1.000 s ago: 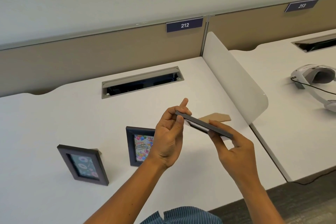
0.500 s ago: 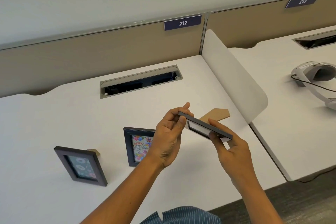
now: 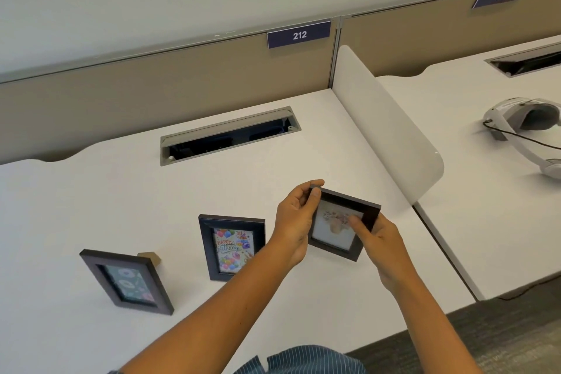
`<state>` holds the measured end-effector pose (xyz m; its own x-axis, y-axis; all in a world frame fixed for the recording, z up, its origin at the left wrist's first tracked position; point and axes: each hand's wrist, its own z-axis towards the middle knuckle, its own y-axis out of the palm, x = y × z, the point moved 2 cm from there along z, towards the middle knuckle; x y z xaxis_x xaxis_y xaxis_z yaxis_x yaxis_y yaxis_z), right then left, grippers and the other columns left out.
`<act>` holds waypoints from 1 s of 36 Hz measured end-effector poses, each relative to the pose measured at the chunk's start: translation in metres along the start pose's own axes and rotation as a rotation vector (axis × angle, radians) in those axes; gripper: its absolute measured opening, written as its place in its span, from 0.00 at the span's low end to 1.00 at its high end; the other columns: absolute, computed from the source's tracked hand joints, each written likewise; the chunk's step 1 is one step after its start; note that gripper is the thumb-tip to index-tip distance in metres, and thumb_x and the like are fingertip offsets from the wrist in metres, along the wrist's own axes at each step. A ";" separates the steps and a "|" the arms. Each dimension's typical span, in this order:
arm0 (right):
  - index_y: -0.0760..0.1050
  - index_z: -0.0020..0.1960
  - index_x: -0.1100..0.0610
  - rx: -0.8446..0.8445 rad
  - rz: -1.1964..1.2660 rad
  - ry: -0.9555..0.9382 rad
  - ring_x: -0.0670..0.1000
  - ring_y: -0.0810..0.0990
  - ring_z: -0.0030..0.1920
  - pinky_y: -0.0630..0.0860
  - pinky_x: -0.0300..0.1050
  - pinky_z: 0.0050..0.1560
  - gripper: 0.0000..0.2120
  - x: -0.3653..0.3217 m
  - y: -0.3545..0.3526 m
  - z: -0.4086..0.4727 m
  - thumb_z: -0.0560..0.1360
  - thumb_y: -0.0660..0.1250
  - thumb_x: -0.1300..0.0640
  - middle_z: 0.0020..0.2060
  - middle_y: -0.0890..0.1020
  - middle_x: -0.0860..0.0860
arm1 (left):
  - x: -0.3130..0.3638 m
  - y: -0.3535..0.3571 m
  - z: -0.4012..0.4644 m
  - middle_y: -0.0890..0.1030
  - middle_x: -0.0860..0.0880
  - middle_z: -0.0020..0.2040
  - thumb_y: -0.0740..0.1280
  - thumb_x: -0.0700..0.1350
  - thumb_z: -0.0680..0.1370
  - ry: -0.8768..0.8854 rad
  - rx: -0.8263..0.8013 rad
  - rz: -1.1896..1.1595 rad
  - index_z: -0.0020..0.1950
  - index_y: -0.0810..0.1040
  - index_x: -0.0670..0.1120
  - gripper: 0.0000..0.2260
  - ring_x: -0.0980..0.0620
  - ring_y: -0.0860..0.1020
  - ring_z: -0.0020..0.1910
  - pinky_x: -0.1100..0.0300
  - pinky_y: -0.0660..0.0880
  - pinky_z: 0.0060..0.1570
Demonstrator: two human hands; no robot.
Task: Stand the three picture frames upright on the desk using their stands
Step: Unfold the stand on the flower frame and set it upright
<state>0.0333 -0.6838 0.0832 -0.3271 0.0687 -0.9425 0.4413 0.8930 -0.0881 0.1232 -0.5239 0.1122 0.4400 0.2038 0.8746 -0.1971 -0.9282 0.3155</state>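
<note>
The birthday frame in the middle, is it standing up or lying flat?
Standing upright. The birthday frame rests on its bottom edge on the desk, picture facing the camera, untouched by either hand. Its stand is hidden behind it.

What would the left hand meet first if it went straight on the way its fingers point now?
The left hand points up-right, already gripping the third frame. Beyond that, probably bare desk, then the white divider; depth is unclear.
</note>
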 end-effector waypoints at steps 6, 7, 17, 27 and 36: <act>0.79 0.72 0.50 -0.039 0.008 0.053 0.54 0.84 0.66 0.82 0.45 0.57 0.16 0.010 0.000 0.018 0.85 0.70 0.51 0.64 0.87 0.50 | -0.004 0.002 0.016 0.87 0.56 0.54 0.67 0.46 0.86 -0.047 0.020 0.049 0.66 0.85 0.53 0.11 0.68 0.85 0.45 0.71 0.81 0.40; 0.80 0.71 0.50 -0.043 0.010 0.055 0.54 0.84 0.65 0.82 0.45 0.57 0.15 0.012 0.000 0.020 0.85 0.70 0.51 0.63 0.87 0.49 | -0.005 0.002 0.017 0.87 0.57 0.54 0.66 0.47 0.86 -0.055 0.025 0.057 0.67 0.84 0.53 0.12 0.68 0.85 0.45 0.71 0.81 0.39; 0.82 0.63 0.42 -0.062 0.007 0.079 0.44 0.87 0.58 0.81 0.38 0.50 0.09 0.021 0.001 0.033 0.84 0.71 0.49 0.54 0.90 0.38 | -0.010 -0.004 0.023 0.85 0.55 0.57 0.65 0.44 0.87 -0.083 0.038 0.093 0.70 0.82 0.49 0.13 0.71 0.84 0.43 0.74 0.79 0.40; 0.81 0.64 0.40 -0.069 0.001 0.084 0.39 0.87 0.56 0.82 0.34 0.45 0.09 0.024 0.002 0.036 0.85 0.70 0.49 0.55 0.90 0.38 | -0.013 -0.004 0.031 0.87 0.54 0.57 0.65 0.47 0.87 -0.065 0.043 0.110 0.69 0.83 0.53 0.13 0.66 0.86 0.46 0.68 0.82 0.41; 0.81 0.64 0.41 -0.087 -0.006 0.120 0.35 0.87 0.54 0.81 0.32 0.45 0.09 0.027 -0.001 0.032 0.85 0.70 0.49 0.56 0.89 0.37 | -0.019 -0.006 0.030 0.86 0.52 0.58 0.65 0.48 0.87 -0.059 0.048 0.147 0.67 0.83 0.54 0.11 0.63 0.86 0.46 0.70 0.81 0.39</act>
<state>0.0510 -0.6969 0.0469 -0.4289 0.1113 -0.8965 0.3668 0.9283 -0.0602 0.1418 -0.5313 0.0824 0.4604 0.0476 0.8864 -0.2217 -0.9607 0.1667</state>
